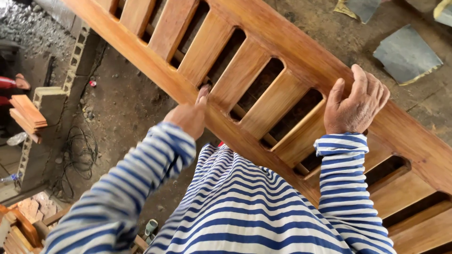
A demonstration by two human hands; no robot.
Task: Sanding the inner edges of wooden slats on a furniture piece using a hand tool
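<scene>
- Striped blue-white sleeves [235,211] nearest cam, both arms reaching up to slatted wooden frame [292,61].
- R hand [354,104]: fingers curled over frame's upper rail edge, grasping it.
- L hand [190,115]: fingertips pressed at lower rail by a slat gap; grip itself hidden, can't tell.
- Frame runs diagonal, upper left to lower right.
- Dirt floor [122,108] open below-left; concrete blocks [52,94] and cable [77,155] at left edge.

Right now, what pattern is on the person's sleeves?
Blue and white stripes on both sleeves, clearest in the head view.
</scene>
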